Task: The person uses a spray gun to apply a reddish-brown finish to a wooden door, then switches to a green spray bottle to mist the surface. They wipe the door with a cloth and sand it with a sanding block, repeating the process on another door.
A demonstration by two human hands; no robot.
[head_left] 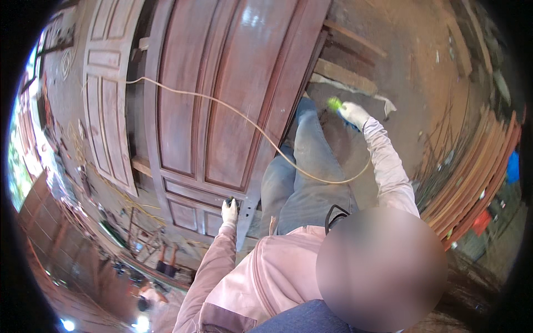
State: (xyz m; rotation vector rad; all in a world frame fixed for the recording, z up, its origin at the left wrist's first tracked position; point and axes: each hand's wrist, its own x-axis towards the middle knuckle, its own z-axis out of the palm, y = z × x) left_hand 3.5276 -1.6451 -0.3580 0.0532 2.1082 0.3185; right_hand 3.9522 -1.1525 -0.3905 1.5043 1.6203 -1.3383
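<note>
A large reddish-brown panelled wooden door point(233, 83) lies in front of my legs. My left hand point(229, 214), in a white glove, is at the door's near end, with its fingers closed around a small dark thing I cannot make out. My right hand point(354, 115), also gloved, is held out to the right of the door, above the floor. It is closed on a bright green object point(335, 104), blurred; some blue shows beneath the hand. A thin pale hose point(244, 115) crosses the door and my legs and curves up toward my right forearm.
A second panelled door point(108, 105) lies to the left, beyond a gap with wooden supports point(141, 165). Wood pieces point(344, 76) lie on the floor at right, near stacked curved boards point(477, 172). Another person point(149, 297) is at lower left among clutter.
</note>
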